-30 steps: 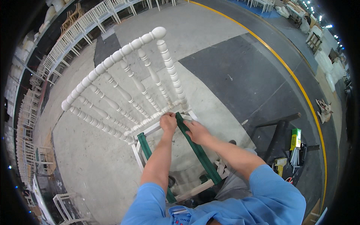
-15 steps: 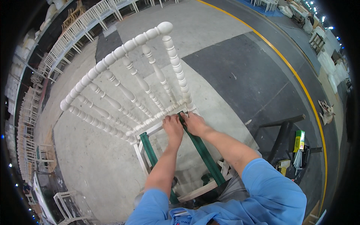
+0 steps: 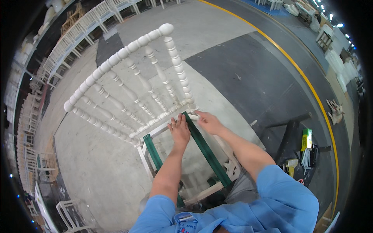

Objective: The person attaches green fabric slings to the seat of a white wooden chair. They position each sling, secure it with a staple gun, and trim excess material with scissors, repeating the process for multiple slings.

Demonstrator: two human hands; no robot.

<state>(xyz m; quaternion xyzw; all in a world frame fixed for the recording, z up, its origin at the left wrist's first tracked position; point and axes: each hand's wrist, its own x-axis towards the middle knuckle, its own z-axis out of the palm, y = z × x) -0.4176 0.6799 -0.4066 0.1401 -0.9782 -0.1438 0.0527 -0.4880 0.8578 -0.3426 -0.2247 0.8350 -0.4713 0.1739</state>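
Head view: white chair (image 3: 116,58) stands on the floor (image 3: 83,155), turned-spindle back on the far side, seat frame open in the middle. R green strip (image 3: 208,153) runs from rear rail (image 3: 159,129) to front rail (image 3: 204,193); L green strip (image 3: 153,151) lies roughly parallel, partly hidden.

Work spot: far end of R green strip, near the rear R corner. L hand (image 3: 180,130): fingers extended & slightly spread, at the strip's inner edge and the rear rail, not closed round anything. R hand (image 3: 209,122): fingers curled, thumb & forefinger by a pale corner piece (image 3: 193,116) just outside the strip; can't tell if anything's pinched (fingertips too small at this res.).

Step in hand, my judgement: positioning/checking the strip's far end, L steadying, R busy at the corner. Next move prob. calls for light, steady L pressure so the strip doesn't slide, plus R fingertips feeling for a flush fit.

Off to R, well apart from the chair: yellow-green box (image 3: 306,139) & white sticks (image 3: 306,158).
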